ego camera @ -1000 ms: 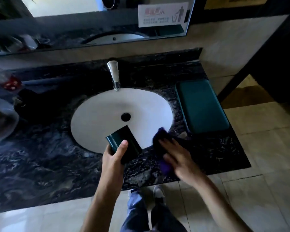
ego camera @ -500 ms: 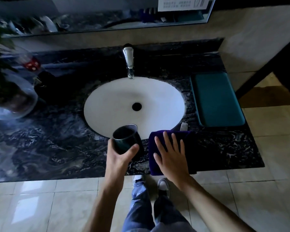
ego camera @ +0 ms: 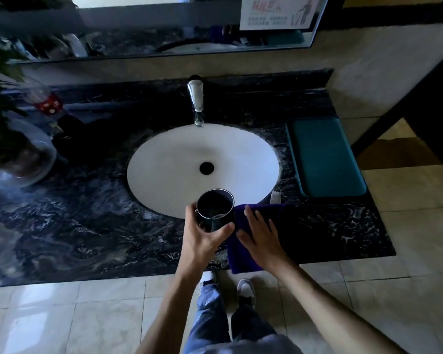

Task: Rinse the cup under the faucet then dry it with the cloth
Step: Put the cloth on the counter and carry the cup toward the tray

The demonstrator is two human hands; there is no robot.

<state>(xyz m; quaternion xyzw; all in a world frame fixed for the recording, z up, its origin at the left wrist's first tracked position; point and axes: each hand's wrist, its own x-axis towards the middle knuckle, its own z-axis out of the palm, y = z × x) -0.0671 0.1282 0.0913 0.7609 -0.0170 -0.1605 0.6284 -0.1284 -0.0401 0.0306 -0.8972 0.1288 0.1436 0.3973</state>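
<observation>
My left hand [ego camera: 202, 238] grips a dark cup [ego camera: 214, 209], held upright with its mouth facing up, over the near rim of the white sink [ego camera: 164, 169]. Beside it on the right, a purple cloth [ego camera: 243, 254] lies flat on the dark marble counter [ego camera: 87, 226] and hangs a little over the front edge. My right hand [ego camera: 262, 237] rests on the cloth, palm down, fingers spread. The chrome faucet [ego camera: 197, 102] stands behind the basin; no water stream is visible.
A teal tray [ego camera: 325, 157] sits on the counter to the right of the sink. At the left stand a glass bowl with a plant [ego camera: 18, 159] and a clear bottle with a red label [ego camera: 46, 104]. A small white object [ego camera: 275, 196] lies near the cloth. A mirror [ego camera: 164, 24] is above.
The cup went from tilted on its side to upright in my left hand. My right hand spread the bunched cloth flat on the counter and now lies on it.
</observation>
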